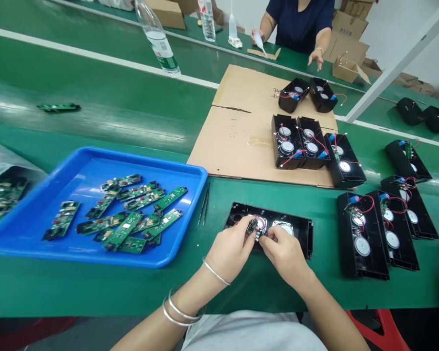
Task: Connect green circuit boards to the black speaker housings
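In the head view, a black speaker housing (303, 239) lies open side up on the green table in front of me, with two round speakers inside. My left hand (229, 246) is closed over the housing, its fingertips gripping a small circuit board (255, 226). Right beside it, my right hand (284, 249) pinches at the board's edge. What sits between those fingertips is too small and covered to make out, perhaps a wire end. A blue tray (104, 163) to the left holds several green circuit boards (126, 229).
Tweezers (204, 207) lie between tray and housing. Several open speaker housings (362, 239) with red wires stand to the right, others on a cardboard sheet (230, 136). A water bottle (163, 48) stands beyond. Across the table, a person (303, 24) holds a white squeeze bottle (259, 41).
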Tool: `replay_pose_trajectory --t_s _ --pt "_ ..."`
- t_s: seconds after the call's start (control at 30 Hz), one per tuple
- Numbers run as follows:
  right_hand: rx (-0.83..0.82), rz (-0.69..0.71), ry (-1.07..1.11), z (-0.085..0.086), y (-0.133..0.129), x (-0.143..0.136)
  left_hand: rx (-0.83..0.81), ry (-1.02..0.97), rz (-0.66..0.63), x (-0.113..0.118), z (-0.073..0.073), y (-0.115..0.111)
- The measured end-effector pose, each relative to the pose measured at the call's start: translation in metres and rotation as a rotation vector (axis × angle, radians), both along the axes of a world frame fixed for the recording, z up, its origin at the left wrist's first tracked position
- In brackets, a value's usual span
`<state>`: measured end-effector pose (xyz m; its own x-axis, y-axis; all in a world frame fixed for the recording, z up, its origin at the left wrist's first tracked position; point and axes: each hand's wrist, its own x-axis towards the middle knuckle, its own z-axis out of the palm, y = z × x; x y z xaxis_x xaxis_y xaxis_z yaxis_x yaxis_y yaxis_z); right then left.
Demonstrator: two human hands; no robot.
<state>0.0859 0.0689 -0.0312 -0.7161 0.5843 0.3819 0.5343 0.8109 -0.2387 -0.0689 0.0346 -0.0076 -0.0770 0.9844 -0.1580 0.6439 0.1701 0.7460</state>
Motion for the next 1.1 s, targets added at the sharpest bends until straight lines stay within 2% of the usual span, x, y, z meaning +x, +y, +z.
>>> replay_pose_trajectory --t_s 0.13,0.27,0.37,0.6,0.7,0.8,0.93,1.03,1.1 --pt "-0.146 -0.051 0.026 -0.004 -0.001 -0.002 0.040 -0.030 -0.022 0.001 -0.001 -0.003" --pt "-0.280 -0.170 0.053 -0.007 -0.002 -0.003 0.091 -0.090 -0.032 0.002 -0.005 -0.007" --pt "-0.345 -0.179 0.037 -0.005 -0.001 -0.003 0.123 -0.160 -0.040 0.002 -0.008 -0.009" --pt "-0.353 -0.200 0.026 -0.003 -0.005 -0.005 0.105 -0.411 0.057 0.006 -0.009 -0.009" --pt "-0.362 -0.151 0.049 0.006 -0.001 0.005 0.054 -0.488 0.139 0.006 -0.007 -0.010" --pt "-0.267 -0.098 -0.096 0.017 0.009 0.021 0.000 -0.493 0.207 0.005 -0.005 -0.008" --pt "-0.274 -0.102 -0.329 0.020 0.012 0.035 -0.049 -0.470 0.203 0.000 0.004 -0.001" --pt "-0.341 -0.172 -0.290 0.019 0.001 0.038 -0.094 -0.430 0.137 -0.018 0.021 0.007" --pt "-0.426 -0.213 -0.202 0.025 -0.008 0.043 -0.035 -0.401 0.185 -0.037 0.032 0.019"
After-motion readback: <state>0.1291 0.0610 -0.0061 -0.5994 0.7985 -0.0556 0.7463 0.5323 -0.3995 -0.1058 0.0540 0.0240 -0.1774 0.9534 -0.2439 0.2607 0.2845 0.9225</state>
